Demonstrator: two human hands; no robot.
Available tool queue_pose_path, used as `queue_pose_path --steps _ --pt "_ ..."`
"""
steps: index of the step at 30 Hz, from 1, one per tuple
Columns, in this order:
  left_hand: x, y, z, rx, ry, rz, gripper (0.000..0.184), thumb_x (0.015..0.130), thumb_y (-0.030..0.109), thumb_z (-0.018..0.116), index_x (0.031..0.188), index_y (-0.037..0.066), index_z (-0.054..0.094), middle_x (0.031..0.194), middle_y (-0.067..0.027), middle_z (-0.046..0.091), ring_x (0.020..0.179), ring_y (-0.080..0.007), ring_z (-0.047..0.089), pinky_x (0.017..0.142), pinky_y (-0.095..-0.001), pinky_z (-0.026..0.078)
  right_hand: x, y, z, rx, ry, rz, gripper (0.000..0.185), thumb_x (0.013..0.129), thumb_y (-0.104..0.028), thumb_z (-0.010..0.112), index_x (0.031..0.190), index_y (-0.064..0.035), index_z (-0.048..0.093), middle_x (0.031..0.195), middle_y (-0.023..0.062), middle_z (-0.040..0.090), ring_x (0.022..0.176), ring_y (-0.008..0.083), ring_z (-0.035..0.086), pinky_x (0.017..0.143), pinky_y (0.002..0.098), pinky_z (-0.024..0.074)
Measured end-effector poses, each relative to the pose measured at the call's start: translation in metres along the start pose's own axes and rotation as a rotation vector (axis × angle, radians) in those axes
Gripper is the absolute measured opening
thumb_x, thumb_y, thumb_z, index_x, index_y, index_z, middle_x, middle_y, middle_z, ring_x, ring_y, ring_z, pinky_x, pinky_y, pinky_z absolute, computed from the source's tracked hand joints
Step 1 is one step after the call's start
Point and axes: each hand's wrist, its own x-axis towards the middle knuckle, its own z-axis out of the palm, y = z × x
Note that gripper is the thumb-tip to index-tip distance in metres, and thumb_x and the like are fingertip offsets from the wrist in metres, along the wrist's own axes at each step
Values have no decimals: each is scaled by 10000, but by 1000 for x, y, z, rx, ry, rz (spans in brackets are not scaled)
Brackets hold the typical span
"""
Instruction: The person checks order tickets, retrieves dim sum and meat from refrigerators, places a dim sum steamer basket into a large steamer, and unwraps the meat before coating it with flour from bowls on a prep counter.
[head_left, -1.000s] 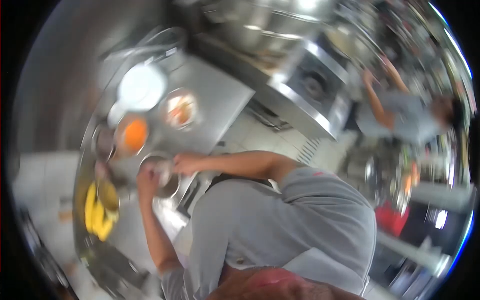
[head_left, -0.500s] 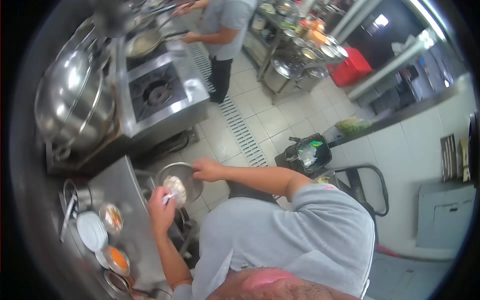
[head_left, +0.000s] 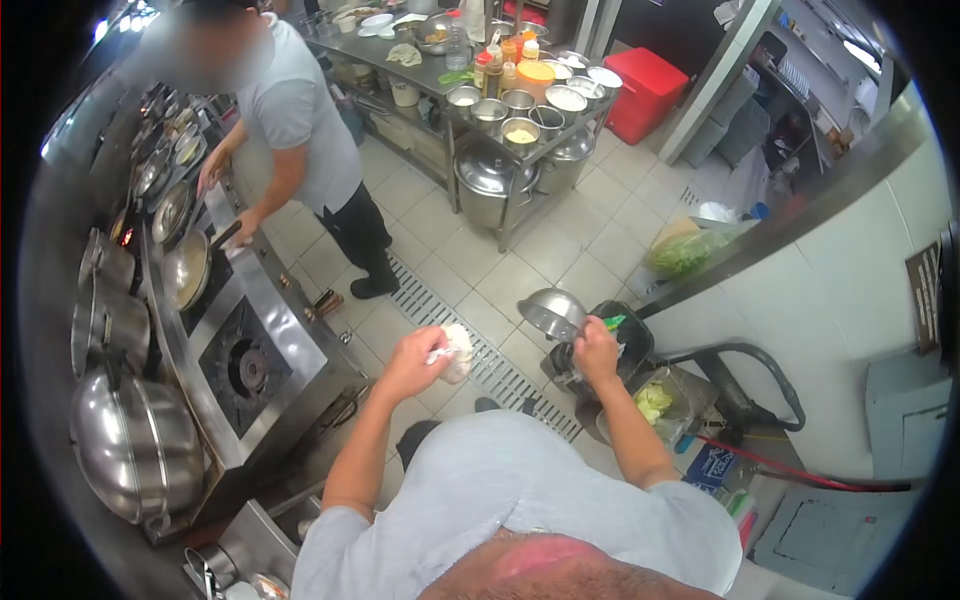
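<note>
My left hand (head_left: 415, 362) is closed around the gathered neck of a small clear plastic bag (head_left: 458, 352) with pale contents that I cannot identify. The bag hangs in front of me, above the floor. Off to the right, my right hand (head_left: 597, 350) grips the rim of a steel bowl (head_left: 553, 314). That bowl is tilted and partly overlaps a black bin (head_left: 637, 350) in view. A wide gap separates bag and bowl.
A co-worker (head_left: 300, 130) stands at the stove (head_left: 290, 390), holding a pan (head_left: 188, 268). A steel table (head_left: 420, 75) bears bottles and bowls. Beside the bin is a tub with leafy greens (head_left: 653, 402). A drain grate (head_left: 480, 360) crosses the floor. Large steel pots (head_left: 135, 440) stand at left.
I have turned from the steel counter at left toward the floor and bin. The bowl has moved right, apart from the bag. More of the co-worker and the far table shows.
</note>
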Motion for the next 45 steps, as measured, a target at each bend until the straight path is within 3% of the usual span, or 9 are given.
queue_pose_path --steps 2,5,8,9,13,26,35,38,45 --pt "59 -3 3 -21 -71 34 233 828 174 700 856 25 524 782 -155 566 739 -342 559 669 -404 455 31 19 2 17 107 62 149 728 -48 598 853 29 624 966 233 663 860 428 638 785 465 534" --pt "137 -15 17 -50 -135 97 242 852 202 707 831 37 531 744 -133 553 680 -287 544 631 -370 446 63 58 18 -105 -47 290 144 749 -60 610 836 52 635 797 197 663 703 363 660 669 423 554" --pt "214 -25 31 -35 -221 122 248 870 214 702 827 35 534 734 -142 556 675 -291 549 630 -375 446 98 64 38 545 -135 843 154 776 -78 623 827 66 645 677 128 629 557 237 633 524 354 531" --pt "241 -26 35 -21 -249 139 252 876 217 700 826 35 535 731 -145 557 674 -292 550 629 -377 446 109 66 46 624 -128 861 151 799 -92 634 820 57 648 669 82 604 505 151 588 438 309 491" --pt "348 -18 52 -86 -310 315 249 888 219 690 833 32 536 741 -152 565 661 -320 545 617 -398 443 170 59 49 747 -134 1000 133 815 -73 622 850 55 636 667 96 601 513 168 584 444 304 501" --pt "678 42 193 -29 -505 446 234 846 199 716 841 22 564 774 -179 610 743 -396 600 645 -465 462 420 249 45 1025 -91 990 136 819 -83 613 743 -19 521 661 74 566 519 179 563 486 312 486" --pt "897 80 234 124 -377 374 243 860 228 703 851 19 579 775 -183 623 767 -407 619 669 -486 477 636 390 19 982 -307 849 144 827 -112 623 889 13 655 747 55 625 609 148 591 530 307 523" --pt "969 73 252 137 -335 335 250 864 246 700 844 26 585 782 -180 630 770 -406 620 673 -486 481 704 437 29 1001 -310 798 145 805 -125 674 792 15 637 637 25 562 514 135 560 488 302 512" --pt "1145 63 308 82 -277 244 203 863 235 689 874 45 616 819 -168 657 788 -392 636 687 -476 499 850 535 6 884 -389 744 143 799 -110 688 734 -11 608 638 23 565 519 129 564 492 295 495"
